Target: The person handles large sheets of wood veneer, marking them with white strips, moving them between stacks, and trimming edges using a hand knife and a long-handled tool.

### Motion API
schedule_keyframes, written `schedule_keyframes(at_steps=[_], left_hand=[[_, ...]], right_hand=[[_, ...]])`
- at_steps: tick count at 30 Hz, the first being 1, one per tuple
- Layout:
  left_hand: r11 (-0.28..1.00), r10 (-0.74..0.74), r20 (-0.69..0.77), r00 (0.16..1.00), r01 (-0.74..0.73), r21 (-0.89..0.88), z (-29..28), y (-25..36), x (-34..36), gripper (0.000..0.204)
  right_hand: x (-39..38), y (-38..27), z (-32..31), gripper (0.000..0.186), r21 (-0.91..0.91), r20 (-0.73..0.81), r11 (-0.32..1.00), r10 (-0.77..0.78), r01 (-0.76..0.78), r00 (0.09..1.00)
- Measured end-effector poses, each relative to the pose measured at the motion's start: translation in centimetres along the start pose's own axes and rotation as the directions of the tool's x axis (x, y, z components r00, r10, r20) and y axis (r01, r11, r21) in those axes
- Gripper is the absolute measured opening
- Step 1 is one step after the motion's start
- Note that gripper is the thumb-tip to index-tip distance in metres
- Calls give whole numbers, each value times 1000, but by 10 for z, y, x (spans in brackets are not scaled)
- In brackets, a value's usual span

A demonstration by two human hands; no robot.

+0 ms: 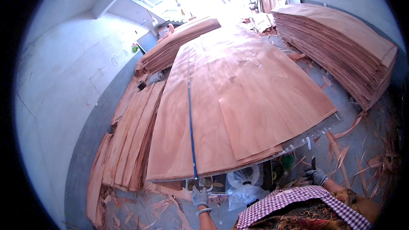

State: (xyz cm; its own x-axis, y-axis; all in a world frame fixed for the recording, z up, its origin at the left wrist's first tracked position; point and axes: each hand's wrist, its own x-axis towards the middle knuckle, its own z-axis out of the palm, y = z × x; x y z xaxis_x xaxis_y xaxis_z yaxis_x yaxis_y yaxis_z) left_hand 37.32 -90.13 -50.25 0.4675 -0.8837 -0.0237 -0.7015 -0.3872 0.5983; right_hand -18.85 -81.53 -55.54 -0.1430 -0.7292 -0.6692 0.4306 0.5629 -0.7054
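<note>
Wide sheets of reddish wood veneer (264,102) cover a long work table in front of me. Lengthwise along their left part lies a thin dark blue straightedge (191,132), its near end at the table's front edge. My left hand (200,196), in a grey glove, is just below that end, fingers pointing up toward it and seemingly apart. Off the table's near right side, my gloved right hand (316,176) is closed around a short dark knife-like tool (313,162) that points upward. Its exact shape is too small to make out.
Narrow veneer strips (134,136) are piled along the left side. A tall veneer stack (332,47) stands at the right, another (181,42) at the far left. Below the near edge hangs a clear plastic bag (245,187). Veneer scraps (338,153) litter the floor.
</note>
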Motion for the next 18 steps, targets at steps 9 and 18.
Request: schedule_keyframes(at_steps=[9, 18], left_hand=[[997, 32, 20, 999, -31, -75, 2, -11, 5, 74], [911, -260, 281, 924, 331, -245, -31, -11, -12, 31]], right_hand=[[-7, 0, 9, 18, -59, 86, 998, -15, 20, 996], [-29, -28, 43, 28, -55, 44, 998, -26, 29, 999]])
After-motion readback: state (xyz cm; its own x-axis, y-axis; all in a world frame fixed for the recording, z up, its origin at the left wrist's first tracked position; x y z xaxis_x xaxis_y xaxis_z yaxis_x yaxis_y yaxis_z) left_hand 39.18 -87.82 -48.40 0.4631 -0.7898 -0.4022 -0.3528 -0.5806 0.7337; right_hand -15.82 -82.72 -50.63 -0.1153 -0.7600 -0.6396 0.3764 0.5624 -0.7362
